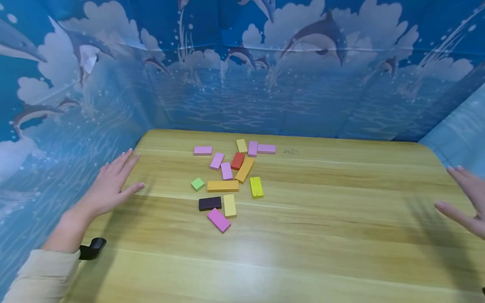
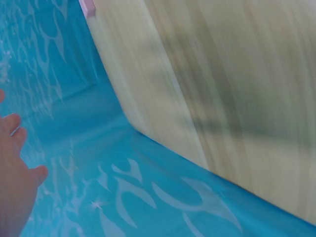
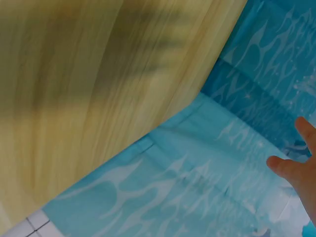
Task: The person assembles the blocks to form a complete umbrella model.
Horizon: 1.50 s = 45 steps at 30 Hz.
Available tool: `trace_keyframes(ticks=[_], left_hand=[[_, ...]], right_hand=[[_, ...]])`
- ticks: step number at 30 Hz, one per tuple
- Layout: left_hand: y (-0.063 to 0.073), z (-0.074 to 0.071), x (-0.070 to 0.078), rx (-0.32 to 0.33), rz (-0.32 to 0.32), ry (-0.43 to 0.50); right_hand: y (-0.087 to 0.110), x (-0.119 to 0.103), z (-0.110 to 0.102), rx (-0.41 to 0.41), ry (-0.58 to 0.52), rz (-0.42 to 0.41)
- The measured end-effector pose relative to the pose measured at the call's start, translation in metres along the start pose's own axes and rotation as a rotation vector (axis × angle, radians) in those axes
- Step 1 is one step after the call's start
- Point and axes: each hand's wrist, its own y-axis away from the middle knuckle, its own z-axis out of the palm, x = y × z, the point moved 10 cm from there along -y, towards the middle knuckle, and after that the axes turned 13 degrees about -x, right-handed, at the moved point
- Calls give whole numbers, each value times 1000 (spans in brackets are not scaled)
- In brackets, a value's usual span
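My left hand point(image 1: 110, 185) hovers over the left edge of the table, fingers straight and thumb apart, holding nothing. At the far right my right hand point(image 1: 467, 202) is held up the same way, partly cut off by the frame. Between them, nearer the left hand, several coloured blocks lie loosely on the table. Among them are a green block point(image 1: 198, 184), a black block point(image 1: 210, 203), an orange block point(image 1: 222, 186), a red block point(image 1: 237, 161), a bright yellow block point(image 1: 256, 187), a pale yellow block point(image 1: 229, 205) and a magenta block point(image 1: 218, 220).
The wooden table point(image 1: 341, 235) has rounded far corners. A blue curtain point(image 1: 242, 101) printed with dolphins and waves surrounds its back and sides. Further back lie several lilac blocks, one of them a flat lilac block point(image 1: 203, 150). A black strap point(image 1: 92, 249) sits on the left wrist.
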Motion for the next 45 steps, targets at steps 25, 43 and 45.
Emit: trace_keyframes(ticks=[25,43,45], left_hand=[[-49,38,83,-26,135,3],[-68,91,125,-183,162,203],[-71,95,131,-197,173,195]], right_hand=[[-98,-107,63,-392,-528,-48],[-146,-195,136,-533,-822,-210],[-149,-201,143,-554,-854,-201]])
